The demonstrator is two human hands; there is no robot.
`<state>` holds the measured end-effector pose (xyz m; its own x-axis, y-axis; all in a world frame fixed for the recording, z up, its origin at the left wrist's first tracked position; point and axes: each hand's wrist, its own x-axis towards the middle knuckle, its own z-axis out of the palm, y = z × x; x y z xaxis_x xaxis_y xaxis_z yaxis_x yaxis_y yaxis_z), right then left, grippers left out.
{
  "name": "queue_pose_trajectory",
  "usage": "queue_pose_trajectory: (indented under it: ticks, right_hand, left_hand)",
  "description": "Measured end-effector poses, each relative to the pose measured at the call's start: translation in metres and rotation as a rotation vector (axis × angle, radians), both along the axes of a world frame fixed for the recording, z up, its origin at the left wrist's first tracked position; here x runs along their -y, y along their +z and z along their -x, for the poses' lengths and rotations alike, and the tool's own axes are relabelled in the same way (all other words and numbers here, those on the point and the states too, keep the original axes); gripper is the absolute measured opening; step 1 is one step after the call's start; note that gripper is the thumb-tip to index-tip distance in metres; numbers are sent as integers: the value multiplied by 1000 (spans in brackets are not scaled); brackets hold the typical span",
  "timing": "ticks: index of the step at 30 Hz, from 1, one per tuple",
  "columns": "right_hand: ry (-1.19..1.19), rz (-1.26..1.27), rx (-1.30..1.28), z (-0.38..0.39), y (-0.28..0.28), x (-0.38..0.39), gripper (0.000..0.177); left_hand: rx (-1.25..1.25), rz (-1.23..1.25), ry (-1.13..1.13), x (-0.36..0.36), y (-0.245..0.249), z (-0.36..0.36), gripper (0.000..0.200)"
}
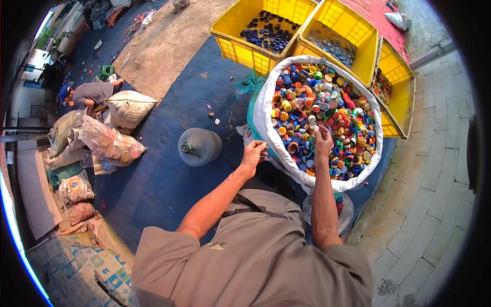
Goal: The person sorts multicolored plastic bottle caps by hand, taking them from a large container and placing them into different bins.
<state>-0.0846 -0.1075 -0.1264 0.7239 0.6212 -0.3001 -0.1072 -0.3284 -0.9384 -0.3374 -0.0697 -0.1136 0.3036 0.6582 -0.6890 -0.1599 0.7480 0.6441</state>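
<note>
A large white-rimmed sack (263,115) in front of me is heaped with bottle caps (335,110) of many colours. My right hand (322,143) reaches over the near part of the heap, fingers drawn together at the caps; whether a cap is pinched in them is hard to make out. Beside the sack's left rim is my left hand (254,156), its fingers curled closed. Anything inside that hand is hidden. A large grey translucent jug (207,146) with a dark neck stands on the ground left of my left hand.
Yellow crates (261,62) stand behind the sack, the left one holding dark blue caps, the middle one (358,18) pale caps, the right one (409,97) mixed items. At left, a person (94,94) bends beside filled sacks (110,140). Paving (419,199) lies right.
</note>
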Motion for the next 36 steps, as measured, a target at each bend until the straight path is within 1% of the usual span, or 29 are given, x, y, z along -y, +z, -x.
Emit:
queue_pose_trajectory:
  ticks: [1,3,5,6,7,9,10,11,13,14,15,17,18,19,21,22,23,25,26,29,31,32,35,36]
  right_hand:
    - [-22,-13,-163,3,15,9,33]
    - [-41,-344,-532,-4,-7,37,33]
    - [-113,-500,-817,2,4,58,33]
    - [-112,-590,-931,6,15,66,33]
    - [-258,-572,-1010,12,26,73,32]
    - [-289,-642,-1086,16,27,91,30]
    - [-272,-697,-1117,19,26,98,29]
    - [-292,-700,-1128,21,25,104,26]
    - [-266,-733,-1111,27,32,115,25]
    - [-295,-720,-1111,29,37,119,22]
    - [-310,-732,-1119,32,40,123,21]
    - [-302,-828,-1180,35,44,130,21]
    - [-315,-842,-1191,36,44,134,22]
    - [-324,-871,-1209,37,45,136,24]
    - [-364,-808,-1165,36,51,142,28]
    - [-336,-809,-1166,34,52,146,33]
    - [-338,-756,-1107,33,50,148,35]
    - [-335,-645,-990,31,44,150,42]
    - [-336,-633,-986,29,43,153,52]
    - [-235,-420,-771,26,41,150,55]
    - [-208,-386,-743,25,41,151,53]
    - [-190,-369,-726,23,42,150,52]
    - [-106,-318,-641,18,53,147,53]
    - [-92,-305,-603,18,58,144,53]
  left_hand:
    - [-11,-33,-40,-2,0,-8,14]
    - [-55,-152,-107,-7,-6,-23,14]
    - [-85,-240,-192,-15,3,-40,17]
    - [-86,-277,-212,-18,9,-50,17]
    - [-74,-302,-230,-22,1,-61,20]
    - [-162,-500,-314,-26,-10,-83,20]
    - [-183,-520,-366,-29,-18,-95,22]
    - [-314,-630,-431,-32,-26,-106,26]
    - [-442,-834,-585,-37,-17,-130,30]
    - [-415,-891,-577,-37,-10,-141,32]
    - [-454,-980,-615,-38,-1,-151,33]
    - [-476,-1064,-642,-46,-24,-172,34]
    - [-653,-1094,-699,-50,-34,-182,34]
    - [-637,-1119,-696,-51,-33,-189,37]
    - [-614,-1170,-720,-51,-31,-198,38]
    - [-649,-1181,-770,-52,-38,-201,38]
    - [-693,-1242,-793,-52,-40,-203,39]
    - [-736,-1251,-806,-53,-49,-207,34]
    - [-719,-1259,-787,-55,-53,-207,32]
    - [-684,-1258,-761,-56,-57,-206,28]
    - [-685,-1234,-784,-58,-53,-202,28]
    - [-594,-1263,-764,-60,-57,-200,27]
    - [-544,-1089,-637,-58,-44,-196,24]
    - [-440,-949,-595,-54,-32,-194,22]
